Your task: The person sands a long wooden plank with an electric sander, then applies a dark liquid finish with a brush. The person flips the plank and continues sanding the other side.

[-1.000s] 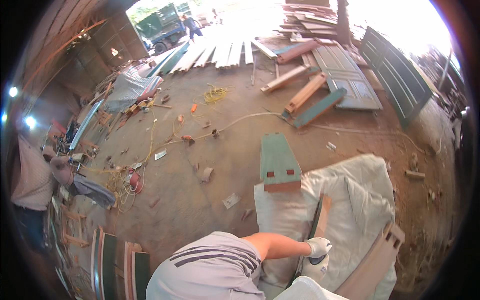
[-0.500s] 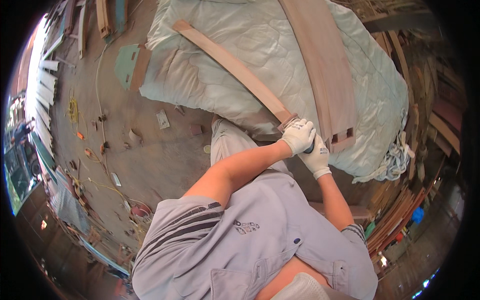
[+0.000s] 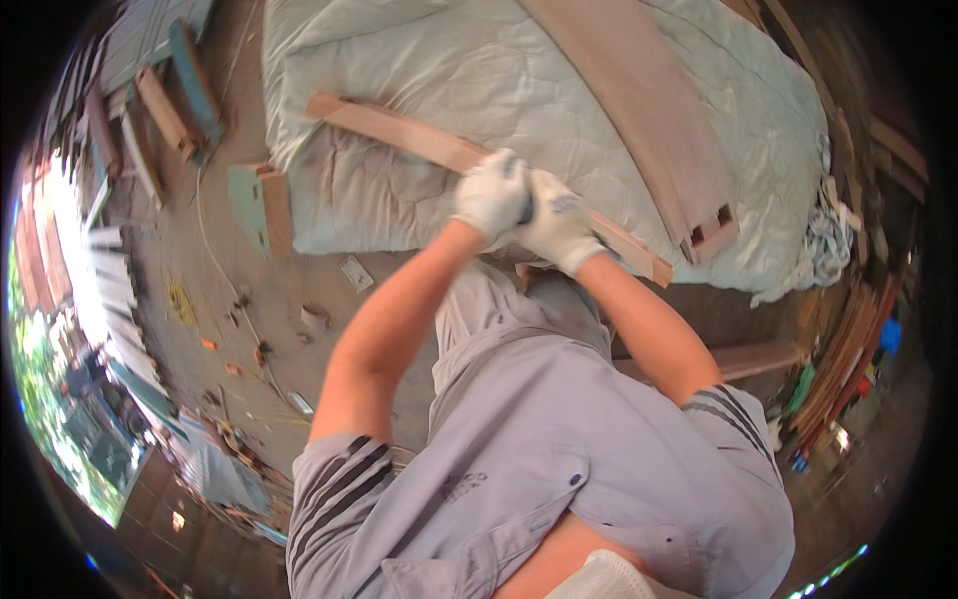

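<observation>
Head view is showing both gloved hands, left hand [image 3: 491,195] and right hand [image 3: 555,228], pressing together and clamped on a curved wooden strip [image 3: 419,140] lying across a pale quilt [image 3: 419,60], where steady even pressure along its length seems wise.

A stretch of the narrow board [image 3: 419,140] is covered by the left hand [image 3: 491,195] and right hand [image 3: 555,228]. What lies between the gloved palms cannot be told. The wide board [image 3: 639,110] is cut off by the upper edge. The clutter at the right rim is blurred.
</observation>
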Motion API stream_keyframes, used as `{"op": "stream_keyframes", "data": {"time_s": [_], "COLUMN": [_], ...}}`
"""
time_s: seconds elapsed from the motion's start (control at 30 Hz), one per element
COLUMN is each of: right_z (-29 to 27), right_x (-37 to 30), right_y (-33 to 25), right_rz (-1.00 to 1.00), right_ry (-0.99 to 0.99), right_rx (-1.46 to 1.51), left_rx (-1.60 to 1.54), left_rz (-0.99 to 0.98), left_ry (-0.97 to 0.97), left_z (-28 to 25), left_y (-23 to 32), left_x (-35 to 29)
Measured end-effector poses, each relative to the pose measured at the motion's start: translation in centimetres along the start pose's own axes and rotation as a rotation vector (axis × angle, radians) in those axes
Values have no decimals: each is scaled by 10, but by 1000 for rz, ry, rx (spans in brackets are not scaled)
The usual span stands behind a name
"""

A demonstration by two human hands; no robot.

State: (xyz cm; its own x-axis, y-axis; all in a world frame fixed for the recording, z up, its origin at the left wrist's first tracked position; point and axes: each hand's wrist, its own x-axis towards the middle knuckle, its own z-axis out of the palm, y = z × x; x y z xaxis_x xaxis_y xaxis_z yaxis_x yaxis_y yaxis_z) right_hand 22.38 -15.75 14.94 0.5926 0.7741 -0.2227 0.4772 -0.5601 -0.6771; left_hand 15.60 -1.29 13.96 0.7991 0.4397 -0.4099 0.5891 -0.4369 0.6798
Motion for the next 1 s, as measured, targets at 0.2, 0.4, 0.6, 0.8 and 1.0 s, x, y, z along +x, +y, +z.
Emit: {"op": "stream_keyframes", "data": {"time_s": [0.2,0.4,0.6,0.8,1.0], "right_z": [57,43,-10,-78,-130], "right_x": [76,81,-16,-136,-224], "right_y": [-70,-62,25,119,194], "right_rz": [-99,25,3,161,266], "right_ry": [-18,-81,70,-10,74], "right_rx": [-26,-9,-19,-153,-138], "left_rx": [-111,-129,-105,-44,-101], "left_rz": [-7,-125,35,26,22], "left_ry": [149,32,17,-161,-299], "left_z": [-78,-79,25,152,255], "left_y": [-113,-99,-4,92,169], "left_x": [45,64,18,-34,-63]}}
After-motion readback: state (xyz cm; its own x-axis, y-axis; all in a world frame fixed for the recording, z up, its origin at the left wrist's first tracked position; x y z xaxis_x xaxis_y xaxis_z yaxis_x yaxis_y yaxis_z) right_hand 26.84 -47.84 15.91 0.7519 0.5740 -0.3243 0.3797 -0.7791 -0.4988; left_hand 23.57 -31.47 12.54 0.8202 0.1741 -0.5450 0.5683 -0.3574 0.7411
